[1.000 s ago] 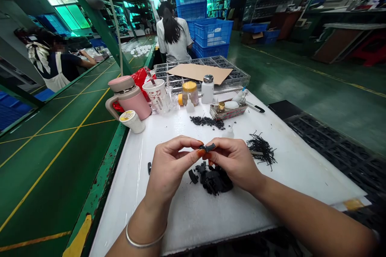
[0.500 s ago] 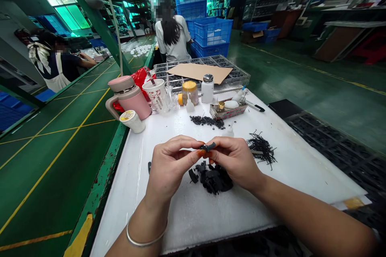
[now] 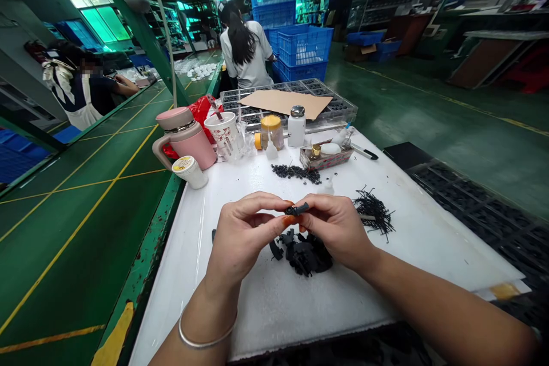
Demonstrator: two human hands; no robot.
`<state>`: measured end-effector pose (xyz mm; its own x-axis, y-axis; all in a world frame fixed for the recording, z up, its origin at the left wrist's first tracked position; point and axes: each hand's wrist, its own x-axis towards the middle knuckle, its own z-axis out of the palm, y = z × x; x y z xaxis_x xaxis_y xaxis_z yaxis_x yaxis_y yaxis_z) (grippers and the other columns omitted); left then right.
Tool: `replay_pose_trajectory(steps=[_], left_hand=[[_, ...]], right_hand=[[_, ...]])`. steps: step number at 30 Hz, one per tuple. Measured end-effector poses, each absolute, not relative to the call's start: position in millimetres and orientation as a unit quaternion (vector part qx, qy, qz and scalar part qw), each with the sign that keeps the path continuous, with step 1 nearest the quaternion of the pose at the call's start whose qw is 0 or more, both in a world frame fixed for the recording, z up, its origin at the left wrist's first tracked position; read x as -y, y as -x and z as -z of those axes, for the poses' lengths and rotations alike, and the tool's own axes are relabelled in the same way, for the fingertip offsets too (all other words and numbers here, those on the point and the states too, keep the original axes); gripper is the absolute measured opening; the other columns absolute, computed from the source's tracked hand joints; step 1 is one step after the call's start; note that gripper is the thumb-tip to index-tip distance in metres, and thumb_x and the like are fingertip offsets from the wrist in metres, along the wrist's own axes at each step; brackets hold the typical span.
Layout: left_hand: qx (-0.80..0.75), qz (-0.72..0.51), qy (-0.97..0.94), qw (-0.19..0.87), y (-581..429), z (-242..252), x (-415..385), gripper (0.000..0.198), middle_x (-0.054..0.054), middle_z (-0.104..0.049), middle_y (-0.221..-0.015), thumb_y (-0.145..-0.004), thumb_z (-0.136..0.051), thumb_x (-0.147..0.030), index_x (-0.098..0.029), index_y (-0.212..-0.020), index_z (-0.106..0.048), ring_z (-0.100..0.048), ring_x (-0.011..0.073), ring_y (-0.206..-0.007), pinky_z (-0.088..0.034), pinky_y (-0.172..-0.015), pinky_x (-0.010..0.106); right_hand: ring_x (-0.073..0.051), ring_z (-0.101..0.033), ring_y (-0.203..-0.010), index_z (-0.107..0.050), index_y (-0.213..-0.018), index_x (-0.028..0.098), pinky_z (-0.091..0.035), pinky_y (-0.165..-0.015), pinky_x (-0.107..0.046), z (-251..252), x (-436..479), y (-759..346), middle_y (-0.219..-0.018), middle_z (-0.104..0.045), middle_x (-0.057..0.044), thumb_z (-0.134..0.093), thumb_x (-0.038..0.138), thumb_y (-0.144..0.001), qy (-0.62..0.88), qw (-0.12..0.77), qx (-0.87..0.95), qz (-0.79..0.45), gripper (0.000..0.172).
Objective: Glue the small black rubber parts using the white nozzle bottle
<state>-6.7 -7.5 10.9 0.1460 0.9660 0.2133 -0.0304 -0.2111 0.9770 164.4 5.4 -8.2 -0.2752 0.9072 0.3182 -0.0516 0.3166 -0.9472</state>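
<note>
Both my hands meet above a white work surface (image 3: 274,320), pinching a small black plastic part (image 3: 297,209) between the fingertips. My left hand (image 3: 242,234) holds its left end, and my right hand (image 3: 337,229) holds the other. Just below them lies a heap of black moulded plastic pieces (image 3: 304,254). A loose bundle of thin black rods (image 3: 373,211) sits to the right of my right hand. Further ahead is a scattered pile of tiny black parts (image 3: 295,174). A thin metal bangle (image 3: 201,331) circles my left wrist.
A pink tumbler (image 3: 187,137), a white cup (image 3: 222,132), and several bottles stand at the bench's far end. Behind them is a parts tray (image 3: 330,106) partly covered by cardboard. Blue crates (image 3: 304,46) and two co-workers stand beyond. Green floor lies left.
My hands still hold the black part in the same grip. The view has shifted very slightly, and the co-worker ahead has turned a little.
</note>
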Motion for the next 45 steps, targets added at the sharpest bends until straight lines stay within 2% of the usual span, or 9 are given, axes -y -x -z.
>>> replay_pose_trajectory(steps=[6,8,11,16,21,32,37,41,45], left_hand=[[-0.428,-0.509,-0.620,0.417,6.1,-12.5,7.4,0.009,0.004,-0.070,-0.087,-0.076,-0.073,-0.019,-0.021,-0.084,-0.076,-0.064,0.0136,-0.078,-0.052,-0.062,0.020],[-0.431,-0.508,-0.628,0.403,5.5,-12.9,7.8,0.009,0.004,-0.070,-0.087,-0.076,-0.072,-0.019,-0.021,-0.084,-0.076,-0.064,0.0139,-0.079,-0.052,-0.064,0.021],[-0.433,-0.506,-0.636,0.389,4.6,-13.1,8.4,0.009,0.005,-0.070,-0.087,-0.077,-0.072,-0.020,-0.020,-0.084,-0.076,-0.065,0.0148,-0.079,-0.053,-0.064,0.022],[-0.457,-0.495,-0.653,0.345,4.6,-13.4,9.5,0.011,0.005,-0.070,-0.089,-0.077,-0.070,-0.019,-0.020,-0.087,-0.075,-0.065,0.0149,-0.080,-0.055,-0.065,0.023],[-0.462,-0.485,-0.680,0.300,4.7,-14.0,9.6,0.010,0.005,-0.071,-0.087,-0.077,-0.070,-0.018,-0.019,-0.086,-0.075,-0.066,0.0146,-0.079,-0.054,-0.066,0.023],[-0.459,-0.475,-0.572,0.486,5.8,-14.4,9.4,0.018,0.005,-0.073,-0.082,-0.071,-0.077,-0.024,-0.018,-0.088,-0.074,-0.068,0.0154,-0.064,-0.055,-0.057,0.022],[-0.449,-0.477,-0.554,0.514,7.0,-14.3,8.4,0.018,0.005,-0.073,-0.078,-0.068,-0.079,-0.025,-0.017,-0.084,-0.074,-0.069,0.0168,-0.063,-0.057,-0.058,0.025],[-0.434,-0.466,-0.569,0.521,8.1,-16.0,8.0,0.015,0.006,-0.074,-0.081,-0.069,-0.078,-0.025,-0.017,-0.081,-0.075,-0.070,0.0186,-0.070,-0.059,-0.063,0.026],[-0.424,-0.472,-0.582,0.509,9.2,-17.7,8.3,0.010,0.005,-0.073,-0.083,-0.071,-0.077,-0.024,-0.019,-0.079,-0.075,-0.068,0.0159,-0.072,-0.056,-0.062,0.023]], right_hand=[[-0.012,-0.066,-0.065,-0.072,-0.093,0.016,-0.053,-0.058,-0.021,10.5,-6.4,-164.9,-0.079,-0.072,-0.003,-0.074,0.017,-0.074,0.356,0.478,0.664,-0.451,0.019],[-0.013,-0.067,-0.063,-0.071,-0.096,0.016,-0.054,-0.056,-0.022,10.9,-6.6,-165.4,-0.076,-0.072,-0.003,-0.072,0.019,-0.076,0.353,0.487,0.654,-0.458,0.020],[-0.014,-0.069,-0.060,-0.072,-0.095,0.016,-0.055,-0.055,-0.022,10.9,-6.4,-166.2,-0.072,-0.072,-0.002,-0.067,0.015,-0.080,0.352,0.499,0.658,-0.441,0.016],[-0.013,-0.070,-0.066,-0.073,-0.095,0.019,-0.056,-0.061,-0.022,12.0,-6.5,-166.5,-0.079,-0.074,-0.002,-0.066,0.009,-0.080,0.352,0.509,0.687,-0.381,0.020],[-0.012,-0.070,-0.066,-0.072,-0.094,0.019,-0.057,-0.060,-0.021,14.3,-7.2,-166.0,-0.078,-0.073,-0.001,-0.062,0.004,-0.080,0.341,0.514,0.667,-0.418,0.023],[-0.013,-0.071,-0.065,-0.069,-0.092,0.018,-0.061,-0.061,-0.022,17.0,-6.6,-163.7,-0.077,-0.072,-0.001,-0.071,0.018,-0.079,0.314,0.528,0.590,-0.524,0.013],[-0.012,-0.069,-0.060,-0.069,-0.081,0.017,-0.060,-0.058,-0.022,14.8,-6.6,-164.7,-0.070,-0.070,-0.001,-0.070,0.017,-0.080,0.315,0.538,0.620,-0.476,0.001],[-0.011,-0.067,-0.060,-0.070,-0.079,0.018,-0.057,-0.057,-0.021,14.0,-7.1,-166.4,-0.068,-0.069,0.000,-0.067,0.013,-0.081,0.313,0.544,0.659,-0.414,0.006],[-0.011,-0.066,-0.060,-0.070,-0.078,0.018,-0.054,-0.056,-0.021,13.0,-7.1,-167.5,-0.067,-0.069,0.000,-0.067,0.011,-0.080,0.315,0.538,0.678,-0.390,0.008]])
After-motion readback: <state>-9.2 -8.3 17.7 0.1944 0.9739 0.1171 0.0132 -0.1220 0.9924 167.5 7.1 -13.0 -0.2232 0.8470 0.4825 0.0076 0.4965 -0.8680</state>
